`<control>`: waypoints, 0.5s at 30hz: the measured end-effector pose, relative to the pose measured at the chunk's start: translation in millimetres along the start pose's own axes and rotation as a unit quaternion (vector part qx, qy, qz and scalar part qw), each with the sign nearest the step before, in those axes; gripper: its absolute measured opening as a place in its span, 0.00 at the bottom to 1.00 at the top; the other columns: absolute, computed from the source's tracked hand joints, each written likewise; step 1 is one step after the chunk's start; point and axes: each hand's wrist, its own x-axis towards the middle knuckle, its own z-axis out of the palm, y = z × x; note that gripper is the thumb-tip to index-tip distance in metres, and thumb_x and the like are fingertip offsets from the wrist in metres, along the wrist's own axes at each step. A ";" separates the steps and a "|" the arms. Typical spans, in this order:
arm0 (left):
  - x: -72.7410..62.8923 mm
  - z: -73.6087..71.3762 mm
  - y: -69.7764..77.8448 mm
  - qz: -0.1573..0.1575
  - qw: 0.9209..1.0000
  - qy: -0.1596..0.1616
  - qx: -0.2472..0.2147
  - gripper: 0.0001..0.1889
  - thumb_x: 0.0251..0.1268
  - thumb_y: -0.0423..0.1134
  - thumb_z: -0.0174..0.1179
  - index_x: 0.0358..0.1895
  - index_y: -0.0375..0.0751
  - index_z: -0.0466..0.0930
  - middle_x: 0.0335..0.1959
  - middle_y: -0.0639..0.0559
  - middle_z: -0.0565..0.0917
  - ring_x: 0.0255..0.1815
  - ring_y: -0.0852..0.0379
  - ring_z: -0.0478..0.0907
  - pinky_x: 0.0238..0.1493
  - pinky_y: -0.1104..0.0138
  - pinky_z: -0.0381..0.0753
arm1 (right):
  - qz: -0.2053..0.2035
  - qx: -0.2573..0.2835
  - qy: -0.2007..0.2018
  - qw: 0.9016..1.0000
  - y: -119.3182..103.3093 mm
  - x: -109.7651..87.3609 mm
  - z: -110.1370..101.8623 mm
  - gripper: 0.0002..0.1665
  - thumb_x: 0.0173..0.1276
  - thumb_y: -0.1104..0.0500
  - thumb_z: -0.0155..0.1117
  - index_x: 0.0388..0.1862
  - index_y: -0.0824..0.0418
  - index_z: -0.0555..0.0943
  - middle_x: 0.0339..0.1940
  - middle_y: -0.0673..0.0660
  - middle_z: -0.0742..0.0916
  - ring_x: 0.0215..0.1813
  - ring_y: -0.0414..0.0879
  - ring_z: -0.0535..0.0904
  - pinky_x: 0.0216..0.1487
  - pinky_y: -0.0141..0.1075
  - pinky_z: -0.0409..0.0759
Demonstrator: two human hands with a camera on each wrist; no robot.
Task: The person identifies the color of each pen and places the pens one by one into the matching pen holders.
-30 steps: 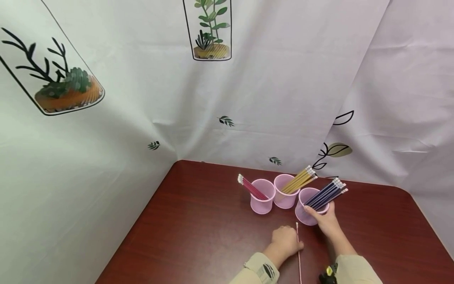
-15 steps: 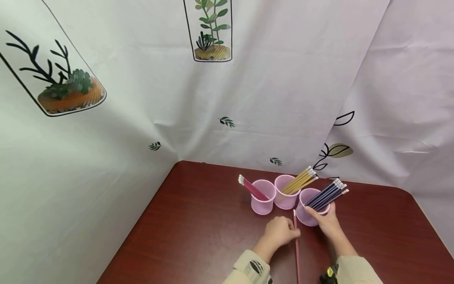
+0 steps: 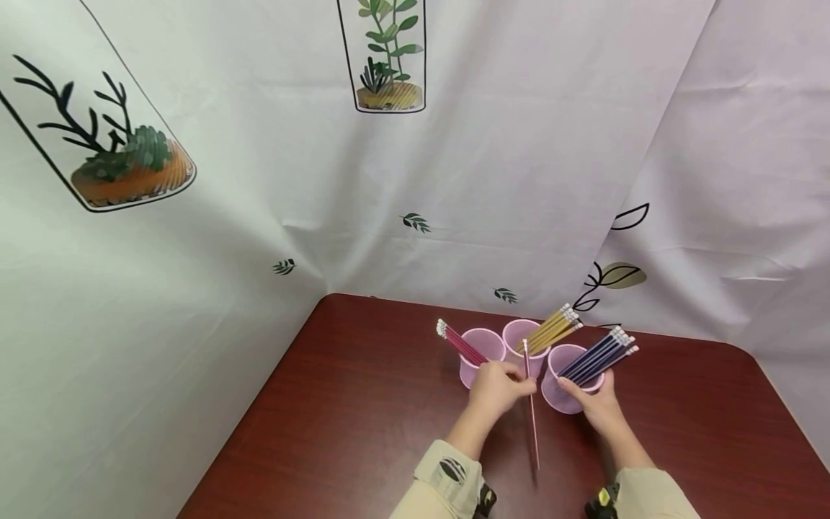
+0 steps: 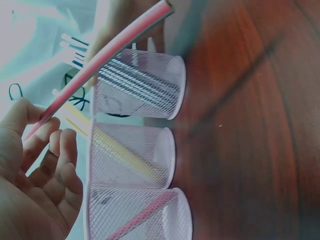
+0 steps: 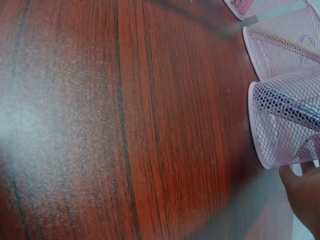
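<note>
My left hand [image 3: 494, 393] pinches a red pencil [image 3: 533, 432] between thumb and fingers, its white eraser end up near the middle cup. In the left wrist view this pencil [image 4: 107, 54] slants above the table, its shadow falling on the wood. My right hand [image 3: 601, 409] grips the side of the right pink mesh cup [image 3: 556, 393], which holds several dark blue pencils [image 3: 593, 357]. Yellow pencils [image 3: 550, 331] lean in the middle pink mesh cup [image 3: 540, 362]. The left pink mesh cup [image 3: 467, 373], partly behind my left hand, holds several red pencils [image 3: 462, 344].
The three cups stand side by side toward the back of the dark red-brown wooden table [image 3: 363, 404]. A white cloth [image 3: 493, 187] with printed plants hangs behind the table and along its left side.
My left hand has risen and moved forward and left with the red pencil, lifting it off the table toward the cups. The right hand stays on the right cup.
</note>
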 end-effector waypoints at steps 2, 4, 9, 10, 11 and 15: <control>2.4 -4.9 1.0 -0.002 1.000 0.013 -0.029 0.05 0.43 0.44 0.68 0.18 0.50 0.84 0.10 0.67 0.74 0.14 0.73 0.65 0.18 0.78 0.64 | 0.000 -0.001 0.000 1.000 -0.1 -0.1 0.0 0.46 0.60 0.59 0.65 0.66 0.67 0.47 0.59 0.66 0.67 0.57 0.50 0.61 0.51 0.19 0.54; 4.8 -10.3 2.4 -0.008 0.997 0.026 -0.070 0.03 0.45 0.42 0.68 0.22 0.49 0.86 0.10 0.65 0.77 0.14 0.74 0.68 0.19 0.78 0.66 | -0.001 -0.003 0.001 1.000 -0.4 -0.4 0.0 0.46 0.60 0.59 0.66 0.66 0.67 0.47 0.59 0.66 0.67 0.57 0.50 0.61 0.50 0.17 0.54; 12.1 -24.4 5.6 -0.002 0.983 0.072 -0.172 0.05 0.48 0.37 0.67 0.29 0.40 0.87 0.18 0.56 0.83 0.18 0.73 0.76 0.22 0.78 0.74 | -0.007 -0.002 -0.002 1.000 -0.8 -0.5 -0.1 0.47 0.60 0.60 0.65 0.67 0.67 0.46 0.59 0.65 0.67 0.55 0.47 0.62 0.47 0.14 0.54; 13.8 -27.0 5.8 0.004 0.979 0.083 -0.184 0.06 0.48 0.36 0.67 0.30 0.39 0.86 0.20 0.55 0.84 0.20 0.72 0.77 0.24 0.78 0.75 | -0.008 -0.001 -0.003 1.000 -0.8 -0.4 -0.1 0.47 0.60 0.60 0.65 0.67 0.67 0.46 0.59 0.65 0.67 0.55 0.46 0.62 0.47 0.14 0.54; 15.5 -29.9 6.0 0.012 0.976 0.093 -0.197 0.06 0.48 0.34 0.67 0.31 0.37 0.86 0.21 0.53 0.84 0.21 0.70 0.77 0.25 0.77 0.76 | -0.010 0.000 -0.004 1.000 -0.7 -0.3 -0.2 0.47 0.60 0.60 0.65 0.67 0.67 0.46 0.59 0.64 0.67 0.54 0.44 0.63 0.47 0.14 0.55; 21.9 -41.4 4.7 0.022 0.967 0.118 -0.226 0.05 0.48 0.32 0.66 0.30 0.36 0.84 0.22 0.52 0.83 0.21 0.67 0.78 0.26 0.75 0.78 | -0.012 0.004 -0.005 1.000 -0.4 -0.1 -0.2 0.47 0.60 0.61 0.65 0.67 0.67 0.46 0.58 0.63 0.67 0.50 0.38 0.63 0.48 0.15 0.56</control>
